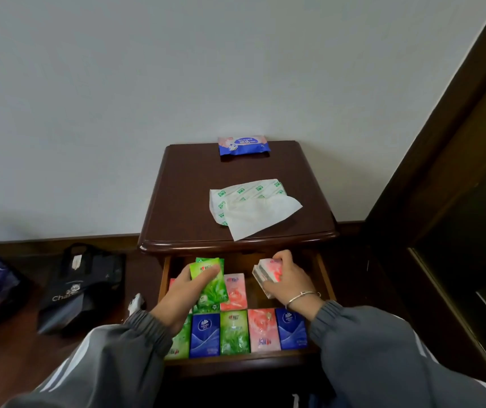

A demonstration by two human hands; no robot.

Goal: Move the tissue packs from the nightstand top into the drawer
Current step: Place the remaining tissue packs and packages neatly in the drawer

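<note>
White wall (pixel 177 69) behind, dark wood floor below; a dark wood nightstand (pixel 185 207) against the wall, its drawer (pixel 326 279) pulled open toward me. On the top, at the back edge: one blue wet-wipes pack (pixel 243 145). On the top, near the front right: one soft white tissue pack with green logos (pixel 244 195), a loose sheet (pixel 260 219) drawn out and lying over it. In the drawer, front row, left to right: green pack (pixel 180 340), blue pack (pixel 205 334), green pack (pixel 235 331), pink pack (pixel 263 329), blue pack (pixel 291 328), all side by side. Behind them: one pink pack (pixel 235 291) lying flat. My left hand (pixel 177 298), over the drawer's left half, pinches a green pocket pack (pixel 208 278), with what looks like a second one behind it. My right hand (pixel 288 279), over the right half, fingers curled round a small stack of pink packs (pixel 266 273); count unclear. Silver bracelet (pixel 302 296) on that wrist. On the floor, left: a black tote bag (pixel 80 287).
</note>
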